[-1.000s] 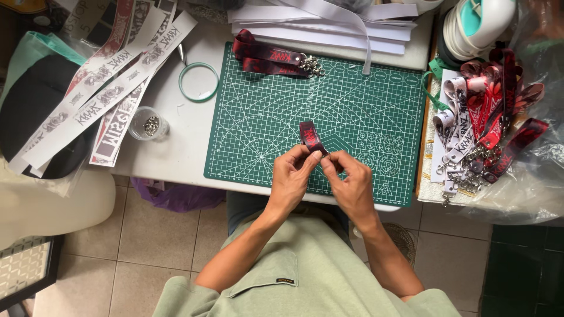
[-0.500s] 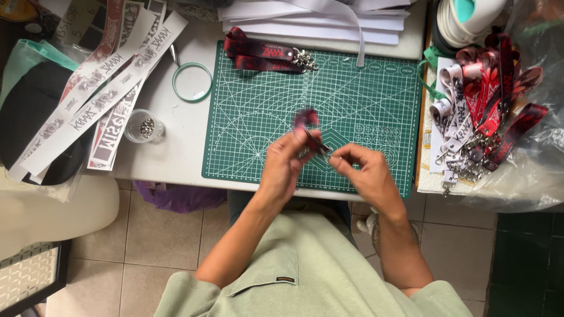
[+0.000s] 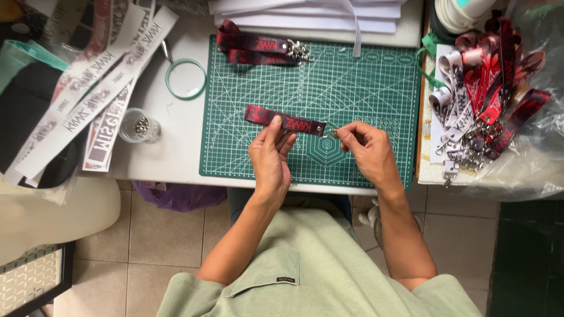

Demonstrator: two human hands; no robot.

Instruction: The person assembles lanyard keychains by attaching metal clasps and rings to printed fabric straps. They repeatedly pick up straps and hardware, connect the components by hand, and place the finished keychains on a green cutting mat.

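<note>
A short dark red and black printed strap [image 3: 283,120] lies stretched flat on the green cutting mat [image 3: 352,88]. My left hand [image 3: 271,157] presses on the strap's middle with thumb and fingers. My right hand [image 3: 362,147] pinches the small metal ring at the strap's right end. A finished stack of similar red straps with metal clasps [image 3: 258,49] lies at the mat's far left corner.
A pile of red and white straps with clasps [image 3: 487,100] lies at the right. Long white printed ribbons [image 3: 88,94] lie at the left, with a green tape ring [image 3: 185,78] and a small clear cup of metal parts [image 3: 138,125]. White sheets [image 3: 305,13] are stacked at the back.
The strap was bunched up between both hands above the mat. Now it is laid out flat and straight, my left hand on its middle and my right at the ring end.
</note>
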